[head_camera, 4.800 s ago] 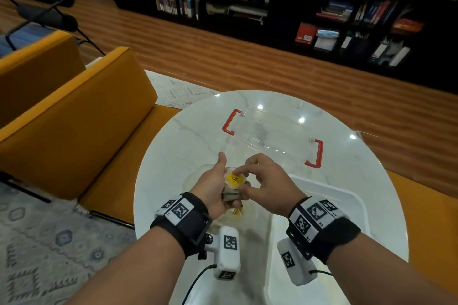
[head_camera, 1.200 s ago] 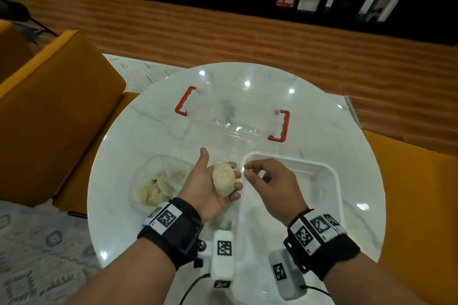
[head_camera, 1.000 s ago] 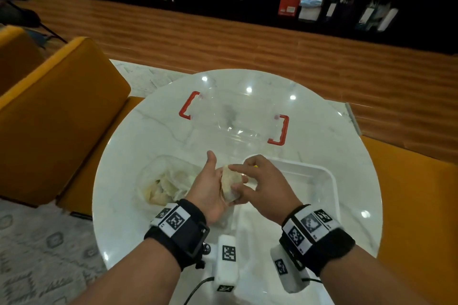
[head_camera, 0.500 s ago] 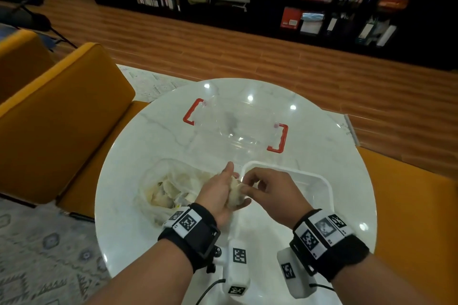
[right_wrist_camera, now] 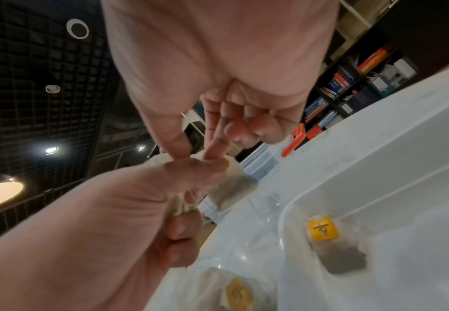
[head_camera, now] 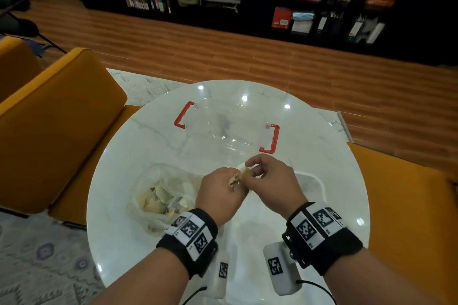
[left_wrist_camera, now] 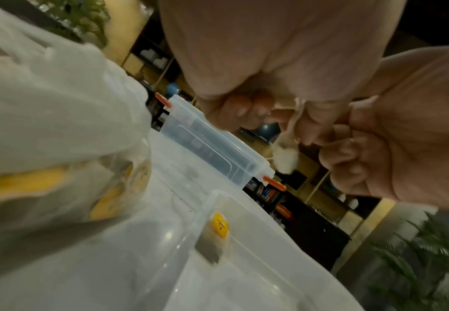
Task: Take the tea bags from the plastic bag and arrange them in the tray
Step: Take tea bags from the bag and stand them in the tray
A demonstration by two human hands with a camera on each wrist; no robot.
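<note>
Over the round marble table [head_camera: 138, 146], I have both hands meeting at centre frame, working one tea bag [right_wrist_camera: 234, 187] between them. My left hand [head_camera: 220, 193] is curled round the bunched paper of the bag, while my right hand [head_camera: 270, 181] pinches its top edge between thumb and forefinger, the other fingers folded into the palm. The bag hangs above the near-left corner of the white tray [head_camera: 319, 186], which lies at about four o'clock from the hands. One tea bag with a yellow tag [right_wrist_camera: 323, 230] already lies flat inside that tray. At eight o'clock sits the clear plastic bag [head_camera: 153, 181], more tea bags heaped within it. A clear container with red handles [head_camera: 269, 137] stands at twelve o'clock.

I judge the bag to be nearly weightless, soft and easily torn, its string apt to snag. The safest hold looks like the folded top or the tag, not the filled pouch. Both wrists are raised off the table, palms turned inward toward each other.
</note>
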